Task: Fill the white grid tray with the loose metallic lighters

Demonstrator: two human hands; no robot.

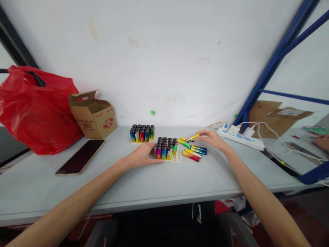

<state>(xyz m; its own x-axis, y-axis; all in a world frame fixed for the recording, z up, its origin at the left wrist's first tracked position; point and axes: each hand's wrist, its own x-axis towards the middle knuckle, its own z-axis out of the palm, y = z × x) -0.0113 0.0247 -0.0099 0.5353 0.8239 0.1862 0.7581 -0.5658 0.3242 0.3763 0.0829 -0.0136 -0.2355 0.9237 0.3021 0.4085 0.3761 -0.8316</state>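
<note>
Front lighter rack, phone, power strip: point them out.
Front lighter rack (177, 157): head view, its bare slots.
Phone (81, 156): head view, middle of dark screen.
Power strip (240, 138): head view, middle of white casing.

The person wears a black garment, seen below the front edge of the desk. White slanted script, too small to read, runs down the cloth just under that edge, and a thin white cord hangs there too. Over the desk the left hand and the right hand are bare, with slim, bare forearms.
</note>
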